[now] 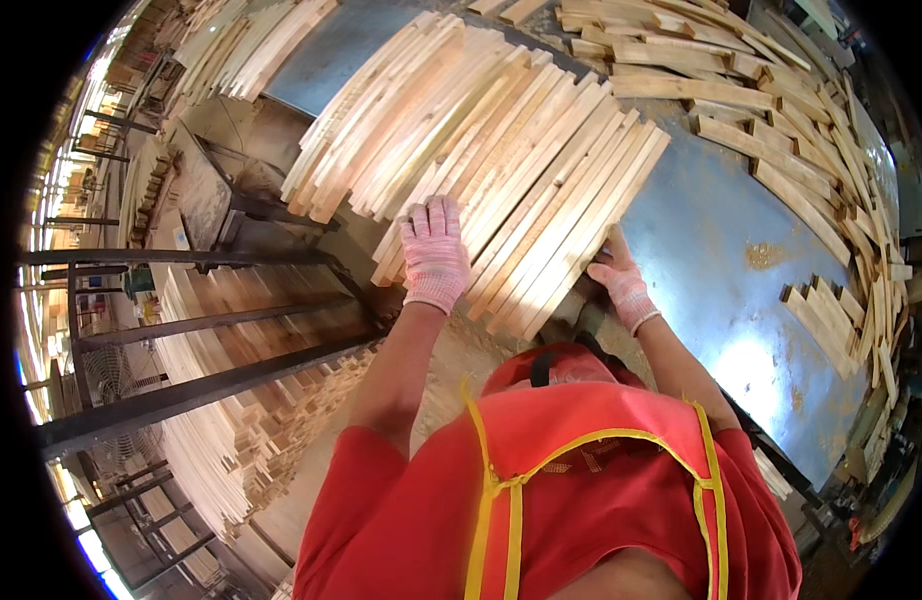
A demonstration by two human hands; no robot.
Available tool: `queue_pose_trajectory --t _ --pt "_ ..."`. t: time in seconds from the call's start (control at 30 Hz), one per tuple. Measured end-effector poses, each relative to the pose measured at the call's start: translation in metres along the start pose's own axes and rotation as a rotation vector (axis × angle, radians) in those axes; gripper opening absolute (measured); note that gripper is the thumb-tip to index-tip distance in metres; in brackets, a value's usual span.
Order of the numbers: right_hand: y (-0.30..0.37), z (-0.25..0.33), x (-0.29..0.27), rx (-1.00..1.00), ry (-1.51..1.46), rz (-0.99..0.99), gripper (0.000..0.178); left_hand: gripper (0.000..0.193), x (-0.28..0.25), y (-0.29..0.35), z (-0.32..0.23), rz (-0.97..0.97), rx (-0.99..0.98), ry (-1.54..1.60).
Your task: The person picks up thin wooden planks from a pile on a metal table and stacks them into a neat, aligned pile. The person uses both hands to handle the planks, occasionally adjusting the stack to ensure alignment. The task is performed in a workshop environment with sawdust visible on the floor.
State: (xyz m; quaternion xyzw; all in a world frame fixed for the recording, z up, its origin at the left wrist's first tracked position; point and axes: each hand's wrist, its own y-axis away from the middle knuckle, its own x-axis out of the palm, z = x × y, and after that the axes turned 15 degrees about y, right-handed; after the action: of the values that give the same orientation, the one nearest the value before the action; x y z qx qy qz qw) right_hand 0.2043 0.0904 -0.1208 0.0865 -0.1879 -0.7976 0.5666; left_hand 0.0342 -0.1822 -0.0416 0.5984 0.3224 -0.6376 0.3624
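A wide row of pale wooden strips [526, 150] lies side by side, slanting up to the right, with near ends stepped unevenly. My left hand [437, 255], in a pinkish knit glove, is closed over the near ends of several strips. Its fingers press together on top, and the thumb is hidden. At the row's right edge, my right hand [621, 283], gloved alike, grips the outermost strips near their lower ends. Its thumb points toward the strip ends, while the other fingers are partly hidden beside the wood.
A grey metal tabletop [701, 230] stretches right, with sawdust patches. Loose wood pieces [781, 130] pile along its far and right sides. Dark metal rails [201, 395] cross at left, near stacked boards [251, 300]. More strips [251, 50] lie at the far left.
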Motion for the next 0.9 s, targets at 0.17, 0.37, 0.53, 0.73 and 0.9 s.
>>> queue_pose_trajectory --t 0.17,0.37,0.53,0.73,0.9 --pt "-0.003 -0.018 -0.008 0.025 0.048 -0.043 0.102 0.072 -0.009 0.051 0.013 -0.341 0.000 0.399" --pt "0.000 0.015 0.002 0.038 0.182 0.007 0.087 0.057 0.045 0.158 -0.008 -0.146 -0.560 1.406" --pt "-0.012 0.000 -0.005 0.059 0.327 -0.038 0.087 0.057 0.071 0.154 -0.048 -0.277 -0.835 1.708" --pt "-0.014 0.002 -0.014 0.052 0.206 0.035 0.089 0.047 0.051 0.155 -0.025 0.085 -0.703 1.204" --pt "-0.016 0.008 -0.018 0.067 0.081 0.110 0.079 0.037 0.082 0.150 -0.034 0.300 -1.183 2.188"
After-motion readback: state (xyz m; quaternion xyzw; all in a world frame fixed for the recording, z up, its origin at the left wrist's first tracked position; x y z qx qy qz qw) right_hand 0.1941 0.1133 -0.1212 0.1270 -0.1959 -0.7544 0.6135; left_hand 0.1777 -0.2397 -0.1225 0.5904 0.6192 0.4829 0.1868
